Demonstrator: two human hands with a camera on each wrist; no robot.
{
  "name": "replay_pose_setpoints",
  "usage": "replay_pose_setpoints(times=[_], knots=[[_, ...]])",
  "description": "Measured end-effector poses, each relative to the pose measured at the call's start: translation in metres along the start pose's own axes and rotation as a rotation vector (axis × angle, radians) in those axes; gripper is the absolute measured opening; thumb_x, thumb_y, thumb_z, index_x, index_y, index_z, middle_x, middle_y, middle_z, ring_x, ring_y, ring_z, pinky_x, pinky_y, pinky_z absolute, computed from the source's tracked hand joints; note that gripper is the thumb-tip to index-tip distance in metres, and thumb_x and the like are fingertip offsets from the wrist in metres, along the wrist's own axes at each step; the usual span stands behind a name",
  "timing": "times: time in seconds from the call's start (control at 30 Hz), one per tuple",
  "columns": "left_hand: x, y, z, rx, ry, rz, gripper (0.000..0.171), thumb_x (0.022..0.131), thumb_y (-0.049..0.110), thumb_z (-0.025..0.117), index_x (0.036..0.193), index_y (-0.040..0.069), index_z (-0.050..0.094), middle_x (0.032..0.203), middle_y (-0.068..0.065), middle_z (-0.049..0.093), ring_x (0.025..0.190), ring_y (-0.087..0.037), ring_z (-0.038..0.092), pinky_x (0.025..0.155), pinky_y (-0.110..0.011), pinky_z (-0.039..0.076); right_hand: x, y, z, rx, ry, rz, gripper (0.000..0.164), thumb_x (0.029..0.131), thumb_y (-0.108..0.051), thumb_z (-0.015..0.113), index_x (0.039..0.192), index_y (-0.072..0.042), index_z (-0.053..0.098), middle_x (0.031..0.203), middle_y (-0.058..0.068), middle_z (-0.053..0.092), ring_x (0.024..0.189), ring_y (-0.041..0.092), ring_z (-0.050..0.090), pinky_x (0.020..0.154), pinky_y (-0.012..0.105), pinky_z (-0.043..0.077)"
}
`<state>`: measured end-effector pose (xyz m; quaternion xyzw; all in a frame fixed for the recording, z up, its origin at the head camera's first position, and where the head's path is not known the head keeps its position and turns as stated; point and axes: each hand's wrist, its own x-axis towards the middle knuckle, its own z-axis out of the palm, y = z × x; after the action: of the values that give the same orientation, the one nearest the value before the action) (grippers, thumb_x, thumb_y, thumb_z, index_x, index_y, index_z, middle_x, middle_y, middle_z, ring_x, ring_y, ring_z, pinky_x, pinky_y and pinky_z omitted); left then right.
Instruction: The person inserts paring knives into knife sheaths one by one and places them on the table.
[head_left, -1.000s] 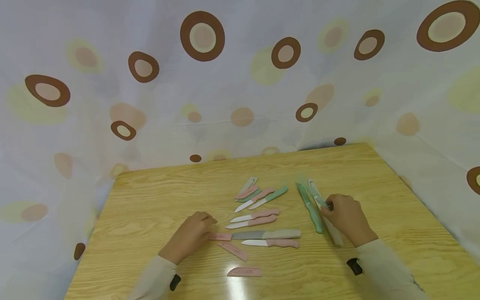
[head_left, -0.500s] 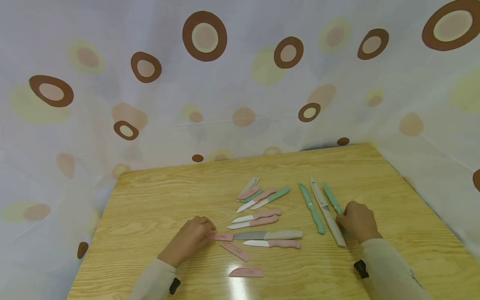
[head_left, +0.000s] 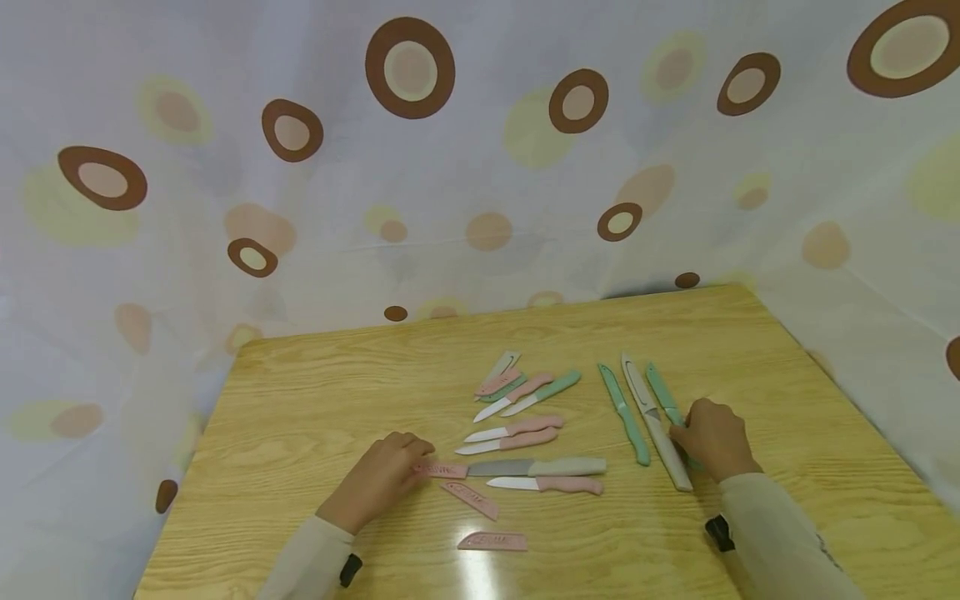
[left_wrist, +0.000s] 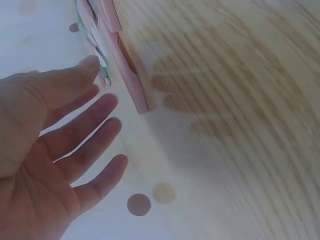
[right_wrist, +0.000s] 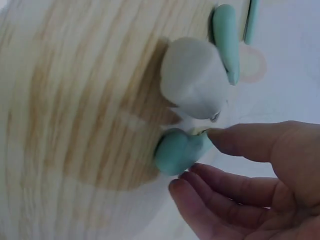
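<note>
My right hand pinches the handle end of a green sheathed knife between thumb and fingers; the knife lies on the table. In the right wrist view its rounded green handle shows at the fingertips. Left of it lie a large beige sheathed knife and another green sheathed knife. My left hand hovers with loose, spread fingers beside a pink sheath, holding nothing. That sheath meets the blade of a beige-handled knife; whether the tip is inside, I cannot tell.
Several pink-handled knives with bare white blades lie mid-table, with a green-handled one behind. A small pile of sheaths sits at the back. Two loose pink sheaths lie in front. A patterned cloth surrounds the wooden table.
My right hand has carried the green sheathed knife rightward over the beige knife and set it down to its right. My left hand has stayed almost still.
</note>
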<state>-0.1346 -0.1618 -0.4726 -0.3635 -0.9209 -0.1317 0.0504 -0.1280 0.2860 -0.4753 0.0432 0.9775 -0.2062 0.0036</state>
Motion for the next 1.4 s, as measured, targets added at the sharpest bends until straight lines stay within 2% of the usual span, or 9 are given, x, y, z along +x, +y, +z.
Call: replay_pose_setpoints(times=[0.07, 0.17, 0.23, 0.27, 0.6, 0.77, 0.93, 1.13, 1.4], knots=[[0.001, 0.0, -0.001, -0.005, 0.015, 0.005, 0.032, 0.076, 0.013, 0.075, 0.105, 0.004, 0.065, 0.107, -0.008, 0.06, 0.098, -0.021, 0.055, 0.084, -0.031, 0.048, -0.002, -0.005, -0.003, 0.0, 0.032, -0.021, 0.031, 0.085, -0.008, 0.055, 0.055, -0.003, 0.047, 0.047, 0.002, 0.042, 0.041, 0.011, 0.034, 0.036, 0.022, 0.031], [0.005, 0.001, -0.003, -0.009, 0.033, 0.007, 0.033, 0.075, 0.009, 0.076, 0.105, 0.002, 0.065, 0.113, -0.011, 0.057, 0.106, -0.025, 0.051, 0.09, -0.031, 0.045, -0.005, -0.02, -0.007, 0.006, 0.08, -0.063, 0.024, 0.088, -0.01, 0.054, 0.076, 0.011, 0.057, 0.065, 0.016, 0.056, 0.046, 0.014, 0.041, 0.039, 0.027, 0.038], [0.009, 0.001, -0.005, -0.003, 0.036, 0.006, 0.033, 0.076, 0.008, 0.075, 0.106, 0.002, 0.064, 0.114, -0.01, 0.056, 0.107, -0.024, 0.05, 0.091, -0.03, 0.044, -0.009, -0.032, -0.01, 0.001, 0.113, -0.109, 0.027, 0.089, -0.012, 0.057, 0.093, 0.015, 0.059, 0.081, 0.023, 0.06, 0.052, 0.017, 0.047, 0.044, 0.031, 0.045], [0.011, 0.002, -0.006, -0.006, 0.035, 0.005, 0.033, 0.076, 0.009, 0.075, 0.107, 0.002, 0.064, 0.114, -0.01, 0.056, 0.107, -0.024, 0.05, 0.091, -0.031, 0.044, -0.011, -0.038, -0.01, 0.011, 0.123, -0.13, 0.027, 0.089, -0.012, 0.058, 0.095, 0.014, 0.06, 0.081, 0.022, 0.06, 0.053, 0.016, 0.048, 0.045, 0.031, 0.046], [0.02, 0.002, 0.006, 0.069, 0.014, 0.059, 0.024, 0.077, 0.015, 0.075, 0.099, 0.007, 0.069, 0.1, -0.006, 0.061, 0.092, -0.021, 0.055, 0.074, -0.035, 0.05, -0.045, -0.081, 0.001, 0.022, 0.176, -0.315, 0.015, 0.08, -0.011, 0.071, 0.084, 0.003, 0.066, 0.073, 0.007, 0.059, 0.063, 0.017, 0.057, 0.05, 0.028, 0.051], [0.019, 0.0, 0.012, 0.081, 0.033, 0.091, 0.019, 0.076, 0.016, 0.075, 0.093, 0.009, 0.07, 0.091, -0.003, 0.062, 0.082, -0.017, 0.056, 0.067, -0.03, 0.05, -0.062, -0.089, 0.014, 0.053, 0.113, -0.308, 0.012, 0.079, -0.013, 0.072, 0.083, -0.004, 0.066, 0.073, 0.001, 0.059, 0.066, 0.012, 0.056, 0.056, 0.026, 0.051], [0.018, -0.001, 0.016, 0.104, 0.016, 0.078, 0.014, 0.076, 0.019, 0.075, 0.086, 0.011, 0.069, 0.085, 0.0, 0.059, 0.075, -0.013, 0.053, 0.064, -0.025, 0.049, -0.071, -0.098, 0.026, 0.083, 0.043, -0.304, 0.009, 0.079, -0.014, 0.071, 0.08, -0.006, 0.067, 0.071, -0.002, 0.057, 0.065, 0.009, 0.052, 0.058, 0.022, 0.049], [0.018, -0.002, 0.021, 0.143, -0.017, 0.061, 0.014, 0.077, 0.022, 0.074, 0.084, 0.012, 0.067, 0.083, 0.002, 0.057, 0.073, -0.012, 0.052, 0.063, -0.023, 0.048, -0.077, -0.105, 0.031, 0.106, 0.041, -0.304, 0.007, 0.077, -0.01, 0.072, 0.078, -0.005, 0.067, 0.069, -0.003, 0.056, 0.063, 0.008, 0.052, 0.057, 0.018, 0.048], [0.017, 0.0, 0.021, 0.128, -0.005, 0.061, 0.015, 0.076, 0.02, 0.075, 0.083, 0.011, 0.067, 0.081, 0.002, 0.056, 0.072, -0.012, 0.053, 0.063, -0.022, 0.048, -0.079, -0.107, 0.033, 0.112, 0.036, -0.314, 0.007, 0.077, -0.011, 0.073, 0.078, -0.006, 0.067, 0.068, -0.006, 0.054, 0.061, 0.005, 0.049, 0.054, 0.016, 0.045]])
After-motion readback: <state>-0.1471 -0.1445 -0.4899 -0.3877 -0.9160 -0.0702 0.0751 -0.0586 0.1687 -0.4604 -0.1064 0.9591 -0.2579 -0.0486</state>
